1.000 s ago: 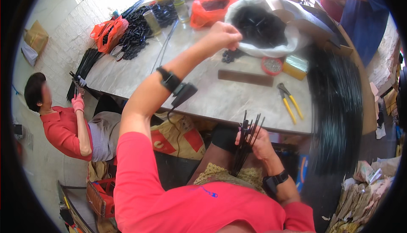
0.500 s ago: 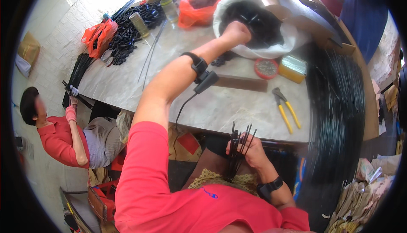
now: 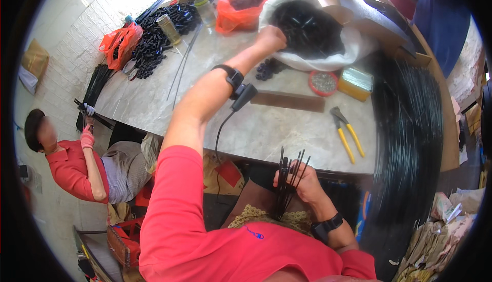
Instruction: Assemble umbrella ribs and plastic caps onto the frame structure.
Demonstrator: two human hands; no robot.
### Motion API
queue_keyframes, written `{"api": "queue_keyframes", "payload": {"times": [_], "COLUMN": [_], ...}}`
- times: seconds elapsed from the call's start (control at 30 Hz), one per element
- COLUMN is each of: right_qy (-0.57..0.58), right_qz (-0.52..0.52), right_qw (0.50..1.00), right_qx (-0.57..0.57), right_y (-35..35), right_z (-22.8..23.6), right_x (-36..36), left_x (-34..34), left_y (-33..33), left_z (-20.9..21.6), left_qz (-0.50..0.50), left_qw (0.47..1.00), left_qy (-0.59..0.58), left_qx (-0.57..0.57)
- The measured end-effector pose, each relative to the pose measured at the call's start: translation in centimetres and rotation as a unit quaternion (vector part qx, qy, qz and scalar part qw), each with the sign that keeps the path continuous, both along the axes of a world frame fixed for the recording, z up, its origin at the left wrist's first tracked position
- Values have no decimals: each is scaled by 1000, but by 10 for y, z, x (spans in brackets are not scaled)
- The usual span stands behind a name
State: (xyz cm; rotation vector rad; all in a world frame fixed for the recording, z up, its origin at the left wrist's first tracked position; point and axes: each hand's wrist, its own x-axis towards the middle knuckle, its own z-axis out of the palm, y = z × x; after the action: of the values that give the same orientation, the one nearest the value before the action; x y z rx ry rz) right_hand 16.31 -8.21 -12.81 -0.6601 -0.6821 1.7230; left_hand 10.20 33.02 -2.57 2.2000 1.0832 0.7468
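Note:
My left hand [image 3: 271, 38] is at the near left rim of a white bag [image 3: 348, 51], its fingers curled. Whatever those fingers hold, if anything, is hidden. Inside the bag lies a heap of small glossy black pieces [image 3: 307, 28]. Close to my body, my right hand [image 3: 305, 182] grips a bundle of thin black rods [image 3: 282, 192], which stand nearly upright over my lap. A few more dark pieces [image 3: 269, 69] lie on the table just below my left hand.
Yellow-handled pliers [image 3: 348, 133], a brown flat bar [image 3: 288, 101], a red round tub [image 3: 323, 83] and a yellow box [image 3: 354, 83] lie on the table [image 3: 246, 143]. Long black rods [image 3: 407, 128] cover its right side. A seated co-worker [image 3: 77, 164] in red handles rods at left.
My left hand has moved left, from over the bag's opening to its rim. My right hand and its bundle of rods stay in place.

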Motion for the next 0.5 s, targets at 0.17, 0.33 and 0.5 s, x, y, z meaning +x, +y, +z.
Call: {"api": "queue_keyframes", "payload": {"times": [0.17,0.33,0.5], "right_qy": [-10,-18,-31], "right_qz": [-7,2,-1], "right_qw": [1000,1000,1000], "right_qx": [-1,-9,-3], "right_y": [0,1,1], "right_z": [-1,0,1], "right_x": [-1,-2,-2], "left_x": [7,6,8], "left_y": [-10,-26,-34], "left_z": [-2,-9,-9], "left_qz": [0,6,-16], "left_qw": [992,983,961], "left_qy": [86,132,172], "left_qx": [94,124,216]}}
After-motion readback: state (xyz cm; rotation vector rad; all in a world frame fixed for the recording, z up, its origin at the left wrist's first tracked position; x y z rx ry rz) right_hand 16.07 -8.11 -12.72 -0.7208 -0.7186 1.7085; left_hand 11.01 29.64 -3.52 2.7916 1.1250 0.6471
